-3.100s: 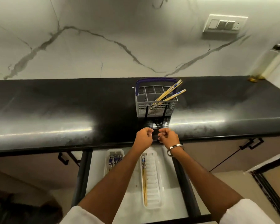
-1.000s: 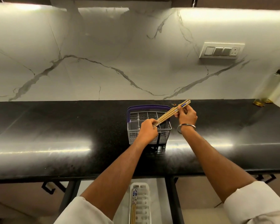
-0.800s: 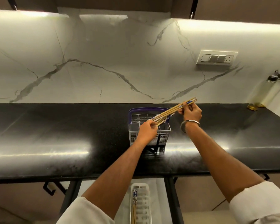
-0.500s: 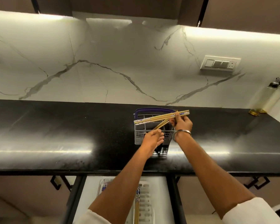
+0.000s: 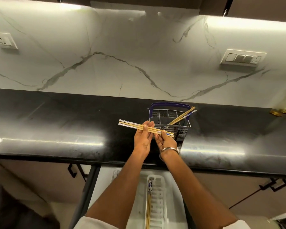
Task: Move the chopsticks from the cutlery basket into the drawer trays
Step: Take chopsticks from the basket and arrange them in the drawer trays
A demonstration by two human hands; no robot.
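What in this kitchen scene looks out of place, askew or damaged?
Nothing looks damaged or spilled. Two chopsticks lean askew in the cutlery basket, their tops past its right rim. The left hand and right hand hold a bundle of chopsticks level.

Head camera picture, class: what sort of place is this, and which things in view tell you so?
Most likely a home kitchen: a dark worktop under a marble-look wall, a cutlery basket holding chopsticks, and an open drawer with a tray below.
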